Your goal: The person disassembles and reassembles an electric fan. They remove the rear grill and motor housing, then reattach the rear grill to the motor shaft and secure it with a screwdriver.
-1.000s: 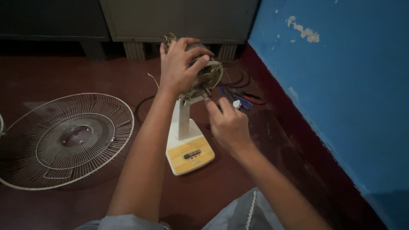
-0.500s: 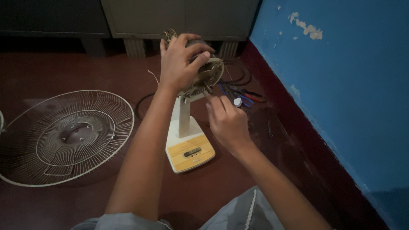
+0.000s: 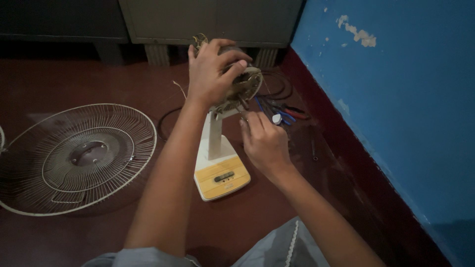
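- The left hand [image 3: 213, 74] is wrapped over the top of a bare fan motor [image 3: 241, 85], its fingers curled and pressed against the round housing, the thumb toward the far side
- The fan motor sits at the head of a white stand [image 3: 214, 136], in the far middle of the scene, just in front of a grey cabinet [image 3: 213, 22]
- The stand rises from a white base with a yellow control panel [image 3: 221, 177], which rests on the dark red floor [image 3: 123, 237] between the two forearms
- The right hand [image 3: 264, 143] is just below and to the right of the motor, fingers drawn together with the tips turned up toward its underside; whether they pinch anything cannot be told from this angle
- A bundle of red, blue and black wires [image 3: 282, 106] trails from the motor to the right, lying on the floor near the blue wall [image 3: 396, 99]
- A small white part [image 3: 277, 119] lies among those wires, just beside the right hand's fingertips
- A round wire fan guard [image 3: 74, 158] lies flat on the floor at the left, well apart from both hands
- A black cable [image 3: 166, 121] curves on the floor between the guard and the stand
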